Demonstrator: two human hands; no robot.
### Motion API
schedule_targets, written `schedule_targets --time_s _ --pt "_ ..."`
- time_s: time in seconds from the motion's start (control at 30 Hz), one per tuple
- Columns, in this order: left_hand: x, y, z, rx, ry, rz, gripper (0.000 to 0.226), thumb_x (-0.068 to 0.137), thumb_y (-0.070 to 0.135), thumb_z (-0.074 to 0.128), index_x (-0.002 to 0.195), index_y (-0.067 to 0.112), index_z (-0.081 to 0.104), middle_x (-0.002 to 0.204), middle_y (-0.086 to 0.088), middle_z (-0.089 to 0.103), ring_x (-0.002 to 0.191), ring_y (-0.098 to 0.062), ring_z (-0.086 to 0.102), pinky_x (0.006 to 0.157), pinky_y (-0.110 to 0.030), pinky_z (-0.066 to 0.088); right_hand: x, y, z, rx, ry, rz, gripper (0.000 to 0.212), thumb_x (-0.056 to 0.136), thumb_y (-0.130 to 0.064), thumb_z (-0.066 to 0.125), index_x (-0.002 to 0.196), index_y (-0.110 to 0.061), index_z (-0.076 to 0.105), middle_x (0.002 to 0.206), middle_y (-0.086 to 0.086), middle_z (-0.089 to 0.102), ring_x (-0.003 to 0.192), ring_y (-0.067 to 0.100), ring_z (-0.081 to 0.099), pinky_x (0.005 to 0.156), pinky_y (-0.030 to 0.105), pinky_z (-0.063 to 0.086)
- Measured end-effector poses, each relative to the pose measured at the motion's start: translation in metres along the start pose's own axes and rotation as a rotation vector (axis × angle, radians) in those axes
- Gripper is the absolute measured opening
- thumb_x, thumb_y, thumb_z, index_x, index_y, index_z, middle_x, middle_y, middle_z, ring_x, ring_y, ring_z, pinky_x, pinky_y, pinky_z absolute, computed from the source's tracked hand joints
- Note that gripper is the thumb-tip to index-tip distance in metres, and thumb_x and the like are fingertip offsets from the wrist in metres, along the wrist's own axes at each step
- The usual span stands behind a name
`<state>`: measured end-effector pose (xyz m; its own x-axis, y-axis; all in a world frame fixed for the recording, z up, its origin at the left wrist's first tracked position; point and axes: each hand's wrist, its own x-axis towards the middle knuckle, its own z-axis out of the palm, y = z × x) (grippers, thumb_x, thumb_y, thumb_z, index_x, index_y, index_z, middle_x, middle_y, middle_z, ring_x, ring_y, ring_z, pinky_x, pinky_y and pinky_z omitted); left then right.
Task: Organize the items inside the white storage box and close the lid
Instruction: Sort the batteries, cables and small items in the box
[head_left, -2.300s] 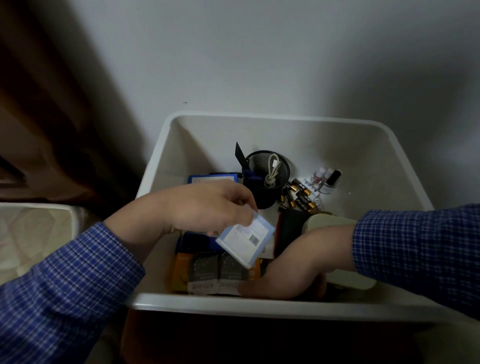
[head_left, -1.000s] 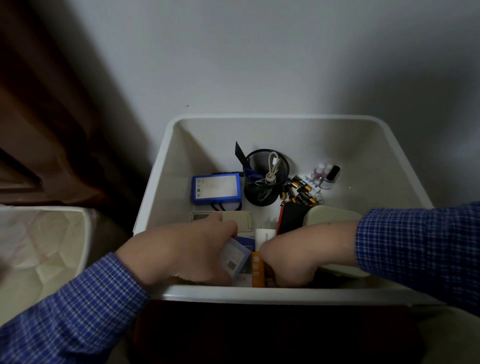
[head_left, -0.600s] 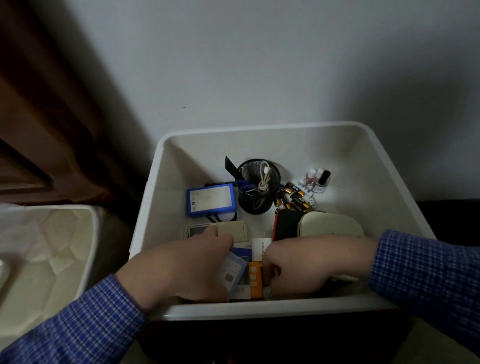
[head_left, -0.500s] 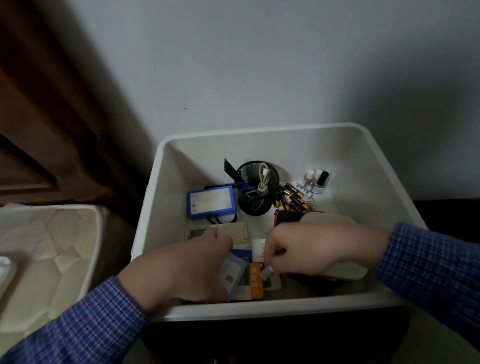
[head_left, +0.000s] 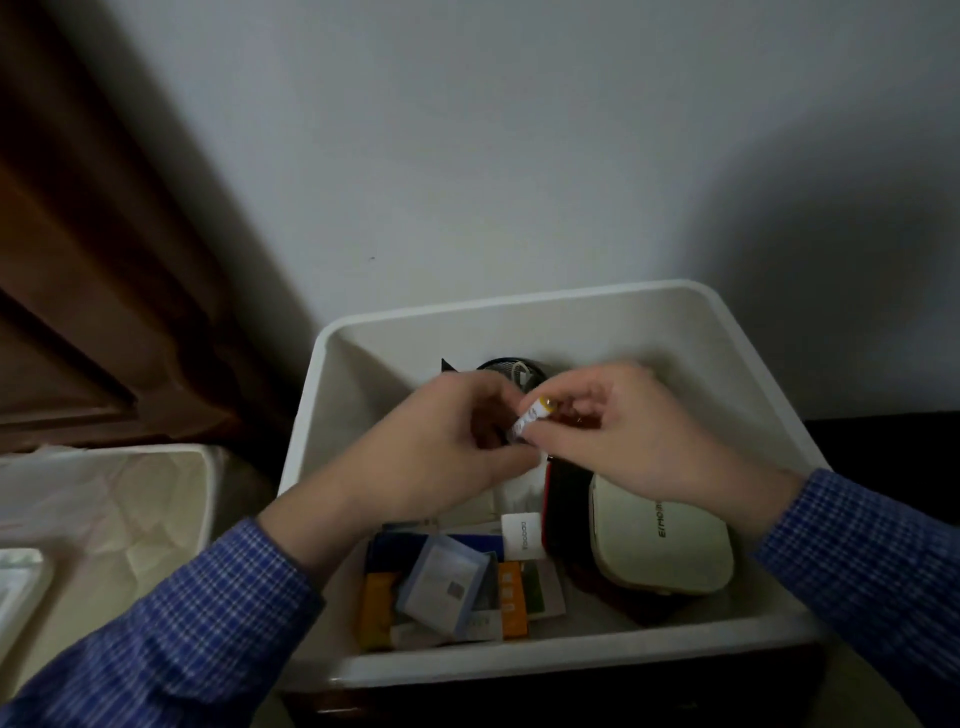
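Note:
The white storage box (head_left: 748, 374) stands open against the wall. Both hands hover over its middle. My right hand (head_left: 634, 431) pinches a small white cylinder with a yellow end (head_left: 532, 418), and my left hand (head_left: 441, 452) has its fingers curled around the cylinder's lower end. Below them lie a pale blue packet (head_left: 441, 584), orange packs (head_left: 511, 597), a small white charger (head_left: 522, 535), a black and red case (head_left: 563, 512) and a cream case (head_left: 660, 540). The black mesh cup (head_left: 506, 366) is mostly hidden behind my hands.
A white lid or tray with a quilted pattern (head_left: 104, 519) lies left of the box. Brown wooden furniture (head_left: 78, 260) fills the upper left. A plain wall (head_left: 519, 156) rises right behind the box.
Both hands lifted out of the box's near end and came together above its middle. My left hand released the pale blue packet, which now lies on the packs. My right hand picked up the small cylinder.

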<state>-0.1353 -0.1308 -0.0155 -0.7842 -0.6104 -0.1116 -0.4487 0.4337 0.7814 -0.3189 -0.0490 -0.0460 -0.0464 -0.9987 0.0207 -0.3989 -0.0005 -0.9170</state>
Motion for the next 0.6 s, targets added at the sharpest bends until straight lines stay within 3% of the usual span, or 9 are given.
schedule_targets --time_s 0.1,0.27,0.33,0.4,0.47,0.53,0.6 --pt "0.020 0.014 0.010 -0.201 0.128 0.012 0.016 0.088 0.018 0.074 0.103 0.013 0.073 0.086 -0.003 0.076 0.080 -0.016 0.073 0.076 -0.030 0.061 0.004 -0.005 -0.023 -0.007 0.060 0.037 0.018 0.084 -0.045 0.067 0.094 -0.034 0.078 0.074 -0.003 0.074 0.065 0.015 0.069 0.061 0.026 0.058" --pt "0.037 0.010 0.019 -0.293 0.173 -0.002 0.010 0.089 0.011 0.072 0.099 0.012 0.075 0.081 -0.006 0.077 0.079 -0.024 0.074 0.083 -0.043 0.060 0.026 0.005 -0.065 0.238 0.095 0.284 0.019 0.086 -0.027 0.072 0.090 -0.009 0.078 0.087 0.017 0.075 0.069 0.020 0.070 0.059 0.028 0.055" --pt "0.036 0.001 0.021 -0.348 0.169 -0.041 0.008 0.091 0.009 0.070 0.098 0.010 0.075 0.084 -0.008 0.077 0.080 -0.026 0.074 0.085 -0.047 0.059 0.033 0.017 -0.070 -0.011 0.128 0.331 0.007 0.089 -0.014 0.070 0.085 -0.009 0.074 0.081 0.016 0.076 0.063 0.017 0.071 0.055 0.026 0.055" --pt "0.033 -0.009 0.021 -0.403 0.125 -0.100 0.007 0.092 0.007 0.067 0.099 0.007 0.071 0.087 -0.008 0.077 0.081 -0.025 0.073 0.085 -0.048 0.059 0.039 0.027 -0.061 -0.443 -0.036 0.333 0.014 0.090 -0.006 0.062 0.081 -0.011 0.072 0.071 0.010 0.075 0.056 0.007 0.070 0.054 0.022 0.052" --pt "0.032 -0.016 0.022 -0.412 0.038 -0.163 0.008 0.092 0.005 0.067 0.100 0.003 0.066 0.087 -0.010 0.077 0.082 -0.027 0.074 0.082 -0.047 0.059 0.045 0.037 -0.045 -0.725 -0.208 0.347 0.017 0.091 -0.009 0.059 0.080 -0.010 0.073 0.069 0.008 0.074 0.060 0.011 0.071 0.055 0.022 0.052" --pt "0.030 -0.021 0.024 -0.348 -0.048 -0.208 0.010 0.091 0.006 0.069 0.099 0.005 0.064 0.082 -0.009 0.077 0.078 -0.024 0.075 0.076 -0.041 0.060 0.052 0.045 -0.032 -0.928 -0.257 0.337 0.014 0.090 -0.013 0.062 0.080 -0.013 0.071 0.074 0.005 0.072 0.068 0.019 0.069 0.053 0.024 0.047" --pt "0.028 -0.024 0.027 -0.232 -0.087 -0.221 0.011 0.088 0.010 0.072 0.094 0.013 0.063 0.077 -0.006 0.076 0.072 -0.017 0.074 0.073 -0.038 0.061 0.059 0.052 -0.020 -1.041 -0.263 0.330 0.018 0.088 -0.016 0.066 0.071 -0.016 0.061 0.073 0.004 0.065 0.062 0.018 0.061 0.047 0.024 0.039"
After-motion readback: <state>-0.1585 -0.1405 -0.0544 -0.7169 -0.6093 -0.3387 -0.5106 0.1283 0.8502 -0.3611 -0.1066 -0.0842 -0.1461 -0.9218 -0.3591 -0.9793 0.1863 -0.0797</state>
